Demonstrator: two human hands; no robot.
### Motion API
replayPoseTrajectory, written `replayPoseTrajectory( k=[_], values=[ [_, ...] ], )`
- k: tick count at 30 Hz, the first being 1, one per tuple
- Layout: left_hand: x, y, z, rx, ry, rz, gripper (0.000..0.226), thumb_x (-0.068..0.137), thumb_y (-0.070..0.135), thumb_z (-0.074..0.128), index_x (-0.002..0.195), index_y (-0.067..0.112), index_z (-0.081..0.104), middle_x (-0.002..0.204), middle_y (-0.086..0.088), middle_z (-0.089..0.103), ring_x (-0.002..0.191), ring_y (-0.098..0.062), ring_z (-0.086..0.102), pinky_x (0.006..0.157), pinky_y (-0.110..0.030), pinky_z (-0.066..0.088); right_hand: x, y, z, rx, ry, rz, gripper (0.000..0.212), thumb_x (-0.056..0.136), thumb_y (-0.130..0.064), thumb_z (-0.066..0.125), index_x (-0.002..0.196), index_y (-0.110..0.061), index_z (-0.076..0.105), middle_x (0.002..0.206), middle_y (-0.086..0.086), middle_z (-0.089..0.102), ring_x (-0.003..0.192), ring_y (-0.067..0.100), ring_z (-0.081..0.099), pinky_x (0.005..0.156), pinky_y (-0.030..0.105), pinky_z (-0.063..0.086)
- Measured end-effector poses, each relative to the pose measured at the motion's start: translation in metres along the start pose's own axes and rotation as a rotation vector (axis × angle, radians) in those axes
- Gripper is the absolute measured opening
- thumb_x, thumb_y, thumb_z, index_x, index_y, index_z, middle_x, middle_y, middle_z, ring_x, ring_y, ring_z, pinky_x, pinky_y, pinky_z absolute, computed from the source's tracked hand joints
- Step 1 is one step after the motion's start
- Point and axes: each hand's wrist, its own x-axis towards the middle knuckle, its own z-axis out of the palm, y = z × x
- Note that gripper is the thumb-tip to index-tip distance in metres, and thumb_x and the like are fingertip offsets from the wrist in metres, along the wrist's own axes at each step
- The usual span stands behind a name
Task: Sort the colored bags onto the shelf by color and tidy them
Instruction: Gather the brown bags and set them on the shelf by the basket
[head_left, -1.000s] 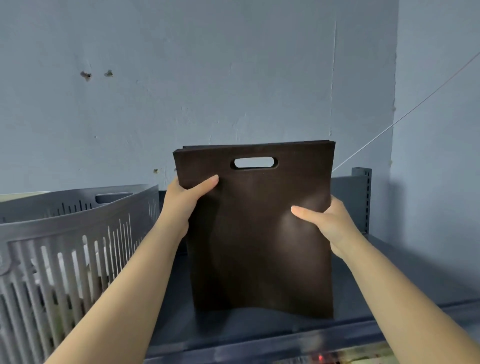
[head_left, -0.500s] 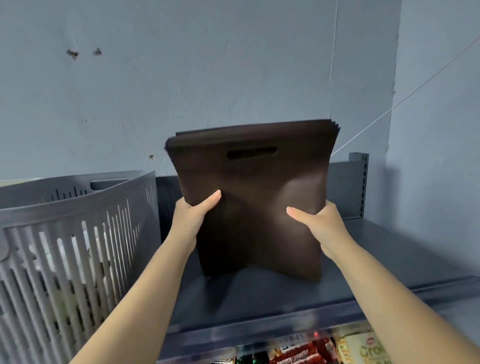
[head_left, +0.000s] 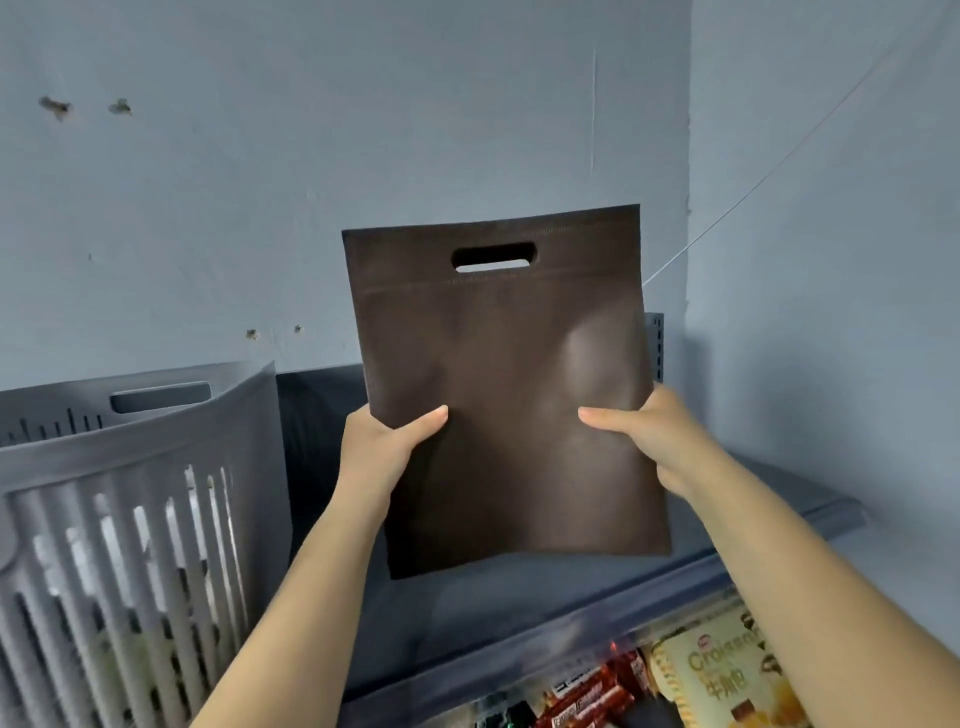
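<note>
- I see the brown bag (head_left: 511, 395) held up in front of the blue-grey wall (head_left: 311, 182), above the dark shelf (head_left: 545, 603); its bottom edge hangs clear of the shelf surface as far as I can tell.
- My left hand (head_left: 382, 447) grips the bag's left edge, thumb laid across the front face, the other fingers hidden behind the fabric.
- My right hand (head_left: 649, 431) grips the right edge at much the same height, thumb on the front, fingers behind.
- Both grips sit a little below the bag's middle, so most of the bag stands above the hands and a shorter part hangs below them.
- The bag stands upright, long axis near vertical, leaning slightly so the top sits a touch left of the bottom; the handle cut-out (head_left: 493, 257) is at the top and the broad face is towards me.
- A grey slatted basket (head_left: 119, 519) stands on the shelf just left of the bag, apart from it.
- Below the shelf's front lip I can see packaged snacks (head_left: 722, 680).
</note>
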Motion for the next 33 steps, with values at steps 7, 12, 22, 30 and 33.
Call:
replayPoseTrajectory(
  k=[7, 12, 22, 30, 33],
  values=[
    [-0.018, 0.010, 0.022, -0.072, -0.250, -0.054, 0.033, 0.068, 0.011, 0.082, 0.099, 0.012, 0.071, 0.091, -0.002, 0.074, 0.084, -0.020, 0.071, 0.072, -0.031, 0.055, -0.056, -0.013, -0.035, -0.011, 0.184, 0.068, 0.040, 0.070, -0.004, 0.079, 0.106, -0.014, 0.066, 0.097, 0.003, 0.073, 0.089, 0.022, 0.069, 0.081, 0.036, 0.053],
    [-0.052, -0.009, 0.060, -0.087, -0.440, -0.098, 0.025, 0.069, 0.008, 0.081, 0.092, 0.012, 0.071, 0.085, -0.001, 0.075, 0.078, -0.017, 0.071, 0.062, -0.025, 0.054, -0.113, 0.005, -0.070, 0.015, 0.323, 0.128, 0.033, 0.071, 0.001, 0.075, 0.099, -0.013, 0.068, 0.093, 0.004, 0.074, 0.083, 0.019, 0.070, 0.069, 0.031, 0.053],
    [-0.141, -0.054, 0.151, -0.014, -0.745, -0.247, 0.044, 0.055, 0.020, 0.085, 0.096, 0.014, 0.071, 0.091, -0.002, 0.074, 0.087, -0.023, 0.070, 0.080, -0.038, 0.056, -0.239, 0.045, -0.147, 0.070, 0.632, 0.301, 0.025, 0.074, 0.003, 0.073, 0.093, -0.013, 0.068, 0.086, 0.002, 0.074, 0.075, 0.016, 0.070, 0.068, 0.029, 0.055],
    [-0.236, -0.083, 0.224, -0.036, -0.929, -0.373, 0.032, 0.065, 0.008, 0.084, 0.094, 0.010, 0.071, 0.092, -0.006, 0.074, 0.088, -0.024, 0.070, 0.076, -0.033, 0.055, -0.342, 0.050, -0.208, 0.032, 0.878, 0.419, 0.027, 0.071, 0.002, 0.076, 0.092, -0.013, 0.068, 0.083, 0.002, 0.074, 0.074, 0.017, 0.070, 0.062, 0.027, 0.052],
    [-0.275, -0.088, 0.250, -0.021, -0.952, -0.327, 0.029, 0.069, 0.009, 0.081, 0.094, 0.016, 0.069, 0.091, -0.001, 0.072, 0.088, -0.019, 0.068, 0.074, -0.029, 0.053, -0.379, 0.048, -0.231, 0.012, 0.976, 0.429, 0.029, 0.068, 0.003, 0.077, 0.092, -0.010, 0.068, 0.083, 0.004, 0.074, 0.074, 0.018, 0.070, 0.064, 0.028, 0.052]
  ],
)
